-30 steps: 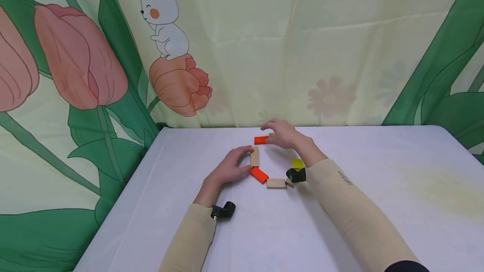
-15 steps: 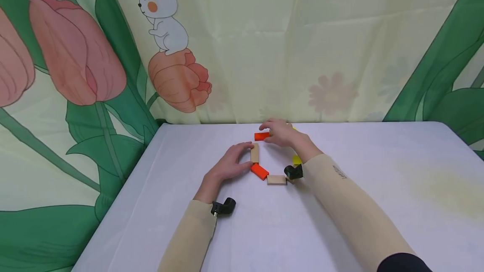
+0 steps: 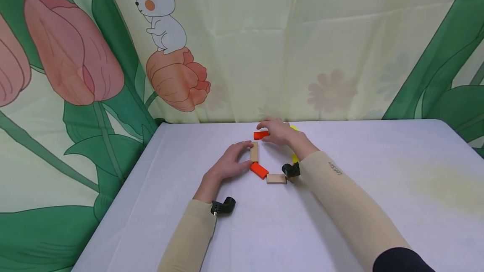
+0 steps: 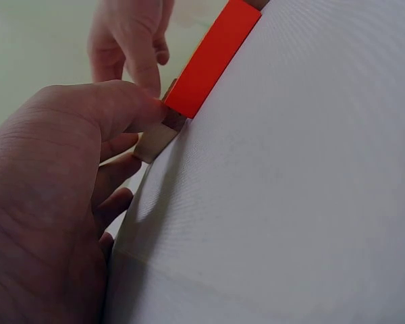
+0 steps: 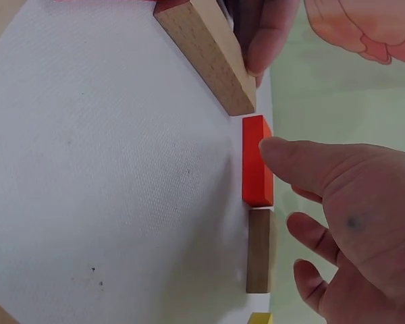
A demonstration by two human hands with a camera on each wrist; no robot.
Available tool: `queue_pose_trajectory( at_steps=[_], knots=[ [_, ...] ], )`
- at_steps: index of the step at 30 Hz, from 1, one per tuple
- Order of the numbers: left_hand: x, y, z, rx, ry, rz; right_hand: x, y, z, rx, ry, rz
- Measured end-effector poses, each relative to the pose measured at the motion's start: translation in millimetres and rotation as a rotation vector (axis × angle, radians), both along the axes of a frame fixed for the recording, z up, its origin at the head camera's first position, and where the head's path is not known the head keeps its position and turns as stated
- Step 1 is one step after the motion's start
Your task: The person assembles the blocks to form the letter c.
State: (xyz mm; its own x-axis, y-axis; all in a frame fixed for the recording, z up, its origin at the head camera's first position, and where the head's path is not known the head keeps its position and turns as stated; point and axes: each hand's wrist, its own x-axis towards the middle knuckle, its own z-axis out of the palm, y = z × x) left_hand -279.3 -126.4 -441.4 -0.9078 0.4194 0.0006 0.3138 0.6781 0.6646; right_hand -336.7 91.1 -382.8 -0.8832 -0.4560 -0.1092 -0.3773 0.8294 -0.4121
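Observation:
My left hand (image 3: pixel 228 163) holds a plain wooden block (image 3: pixel 254 153) on the left side of a ring of small blocks, thumb at its near end and a finger toward its far end. My right hand (image 3: pixel 280 132) reaches to the far side of the ring. Its thumb lies against a red block (image 5: pixel 256 162), with the fingers partly hidden behind. A narrow gap separates this red block from the wooden one. Just past it stands another plain block (image 5: pixel 260 250), then a yellow block (image 5: pixel 260 318). A second red block (image 3: pixel 259 171) adjoins the held wooden block near my left thumb.
A plain block (image 3: pixel 276 179) lies at the ring's near side. One yellow block (image 3: pixel 295 158) is partly covered by my right wrist camera (image 3: pixel 290 170). The white tablecloth (image 3: pixel 261 230) ends at a printed curtain (image 3: pixel 257 53) just behind the ring.
The head view tilts slightly down. My right forearm and wrist shift a little left, covering more of the near-right blocks. Both hands stay at the same blocks.

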Motion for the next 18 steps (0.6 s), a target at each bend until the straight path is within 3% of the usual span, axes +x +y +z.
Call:
queue_pose_trajectory(
  at_steps=[18],
  knots=[
    [-0.4,0.4,-1.2,-0.012,0.013,0.000,-2.7,-3.6,5.0,0.026,0.026,0.021]
  ],
)
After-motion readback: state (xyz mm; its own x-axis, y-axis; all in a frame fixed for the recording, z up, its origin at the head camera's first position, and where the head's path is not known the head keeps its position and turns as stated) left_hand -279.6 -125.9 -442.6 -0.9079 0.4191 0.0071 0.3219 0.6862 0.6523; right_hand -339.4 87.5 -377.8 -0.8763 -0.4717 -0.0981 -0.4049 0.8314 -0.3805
